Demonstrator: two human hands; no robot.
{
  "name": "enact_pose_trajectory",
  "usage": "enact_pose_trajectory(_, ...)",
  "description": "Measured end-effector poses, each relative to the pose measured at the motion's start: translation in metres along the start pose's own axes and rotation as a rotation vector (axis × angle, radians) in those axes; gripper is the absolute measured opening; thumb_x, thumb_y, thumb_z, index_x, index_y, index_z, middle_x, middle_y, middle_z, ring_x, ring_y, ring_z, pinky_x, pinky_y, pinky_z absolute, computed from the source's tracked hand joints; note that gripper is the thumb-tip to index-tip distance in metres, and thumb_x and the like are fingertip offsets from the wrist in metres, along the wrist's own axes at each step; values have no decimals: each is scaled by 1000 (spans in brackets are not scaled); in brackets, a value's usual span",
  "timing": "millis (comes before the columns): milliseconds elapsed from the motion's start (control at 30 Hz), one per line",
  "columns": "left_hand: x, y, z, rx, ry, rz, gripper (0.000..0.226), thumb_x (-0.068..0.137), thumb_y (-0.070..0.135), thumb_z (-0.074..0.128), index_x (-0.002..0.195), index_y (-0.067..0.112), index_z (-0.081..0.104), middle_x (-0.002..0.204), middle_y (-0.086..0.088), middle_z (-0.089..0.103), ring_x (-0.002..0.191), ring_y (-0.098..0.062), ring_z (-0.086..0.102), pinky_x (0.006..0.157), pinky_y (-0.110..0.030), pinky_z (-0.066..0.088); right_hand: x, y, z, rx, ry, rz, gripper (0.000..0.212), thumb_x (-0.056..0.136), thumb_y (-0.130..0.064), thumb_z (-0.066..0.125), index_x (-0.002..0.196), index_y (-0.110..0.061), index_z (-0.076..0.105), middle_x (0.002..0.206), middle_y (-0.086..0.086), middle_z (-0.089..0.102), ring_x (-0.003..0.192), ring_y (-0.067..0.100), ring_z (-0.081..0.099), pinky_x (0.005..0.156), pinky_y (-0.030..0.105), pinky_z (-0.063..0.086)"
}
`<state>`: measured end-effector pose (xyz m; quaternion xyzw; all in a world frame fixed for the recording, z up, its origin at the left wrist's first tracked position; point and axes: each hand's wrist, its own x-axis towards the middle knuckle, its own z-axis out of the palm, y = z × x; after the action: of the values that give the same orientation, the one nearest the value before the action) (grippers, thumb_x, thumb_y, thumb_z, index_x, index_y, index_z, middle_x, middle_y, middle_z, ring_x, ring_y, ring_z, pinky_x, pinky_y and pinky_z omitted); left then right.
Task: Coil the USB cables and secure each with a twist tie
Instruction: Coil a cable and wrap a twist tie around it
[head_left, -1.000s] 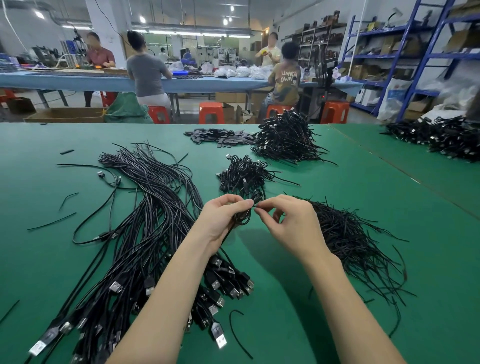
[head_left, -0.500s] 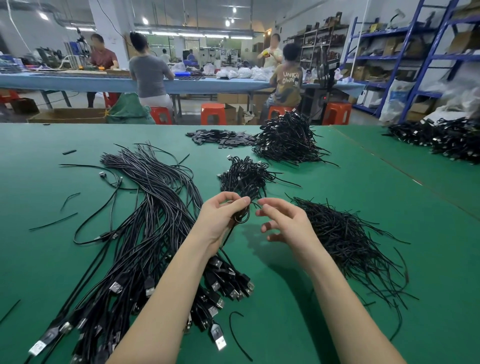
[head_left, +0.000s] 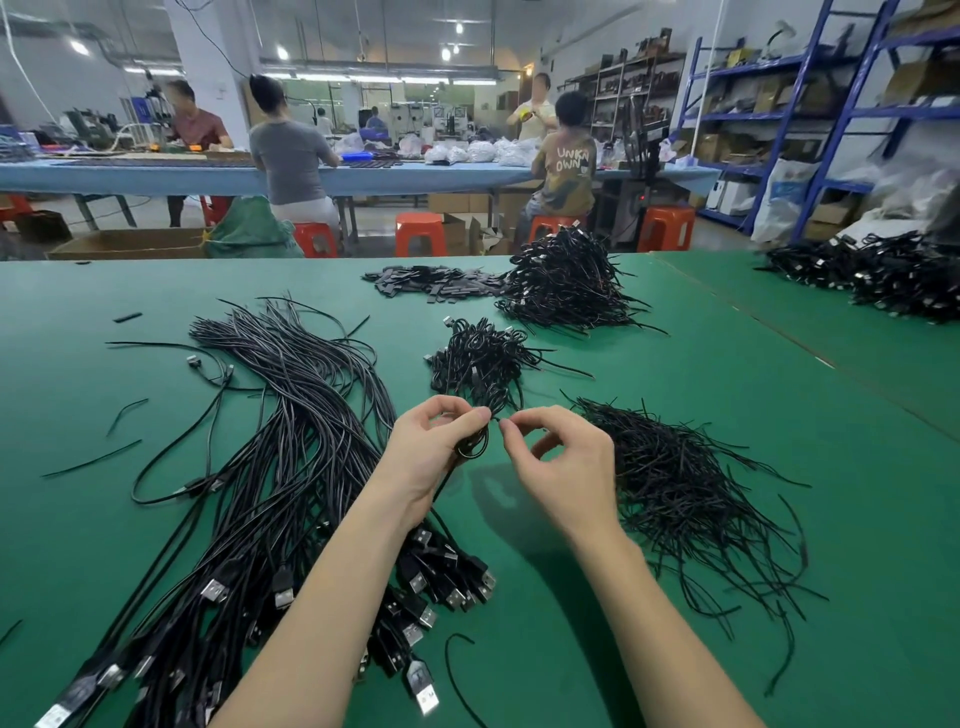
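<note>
My left hand (head_left: 434, 454) grips a small coiled black USB cable (head_left: 474, 446) above the green table (head_left: 701, 415). My right hand (head_left: 563, 462) is just right of it, thumb and forefinger pinching the end of a black twist tie (head_left: 497, 420) at the top of the coil. A long bundle of uncoiled USB cables (head_left: 280, 467) lies to the left, its plugs near my left forearm. A heap of loose twist ties (head_left: 675, 483) lies to the right. A small pile of tied coils (head_left: 480, 361) sits just beyond my hands.
A larger heap of coiled cables (head_left: 566, 283) and flat black pieces (head_left: 431, 283) lie at the table's far side. More cables (head_left: 883, 275) are piled far right. Stray ties (head_left: 93, 460) lie at left. People sit at a blue table (head_left: 156, 174) behind; blue shelving (head_left: 831, 114) stands at right.
My right hand drew slightly away from the coil with fingers loosened, then came back and now pinches the tie at the coil's top. My left hand kept its hold throughout.
</note>
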<state>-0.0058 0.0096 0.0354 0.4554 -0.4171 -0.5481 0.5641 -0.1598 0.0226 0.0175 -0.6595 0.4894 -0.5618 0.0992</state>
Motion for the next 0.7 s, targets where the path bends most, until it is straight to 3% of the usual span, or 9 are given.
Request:
enact_pose_trajectory(200, -1, -4, -1, 122, -6, 192, 21, 85, 13, 77, 74, 24, 63, 90, 6, 76, 80, -6, 67, 77, -20, 49, 11, -18, 5, 973, -202, 1016, 10, 88, -9, 70, 79, -9, 68, 67, 0, 64, 43, 5, 45, 36, 13, 30)
enact_pose_trajectory(300, -3, -6, 2, 221, -30, 284, 20, 88, 14, 75, 77, 24, 63, 96, 8, 75, 80, -4, 69, 80, -18, 54, 14, -15, 2, 1395, -250, 1310, 8, 76, -6, 69, 72, -6, 63, 66, 3, 57, 39, 3, 41, 31, 9, 26)
enact_pose_trajectory(333, -3, -7, 3, 248, -36, 292, 15, 89, 15, 74, 82, 21, 63, 98, 4, 74, 78, -8, 70, 81, -24, 55, 14, -15, 1, 1412, -255, 1309, 8, 77, -7, 69, 72, -6, 63, 66, 3, 57, 39, 3, 41, 31, 9, 26)
enact_pose_trajectory(400, -1, -7, 5, 309, -25, 279, 10, 91, 18, 72, 90, 16, 63, 99, -5, 72, 75, -12, 70, 83, -30, 55, 12, -11, 2, 1184, -255, 1167, 11, 86, -12, 69, 76, -10, 66, 66, -1, 61, 41, 3, 43, 34, 11, 27)
enact_pose_trajectory(500, 4, -10, 5, 320, -25, 227, 15, 89, 11, 73, 99, 17, 65, 104, -2, 70, 79, 0, 69, 76, -14, 52, 5, 2, 8, 633, -153, 863, 25, 97, -31, 66, 80, -16, 75, 68, -8, 70, 46, 8, 48, 43, 17, 33)
enact_pose_trajectory(600, 15, -7, 5, 361, -1, 254, 28, 85, 2, 74, 104, 18, 63, 110, 6, 65, 85, 15, 62, 71, -1, 44, -7, 10, 16, 408, -126, 657, 37, 100, -35, 61, 72, -17, 75, 69, -4, 72, 53, 10, 53, 54, 23, 42)
enact_pose_trajectory(700, 42, 7, 5, 451, 80, 337, 27, 85, 4, 74, 105, 16, 61, 107, 3, 65, 97, 0, 65, 83, -9, 49, -13, 12, 25, 199, -236, 483, 39, 99, -40, 60, 67, -22, 74, 70, -7, 73, 53, 3, 53, 59, 25, 42)
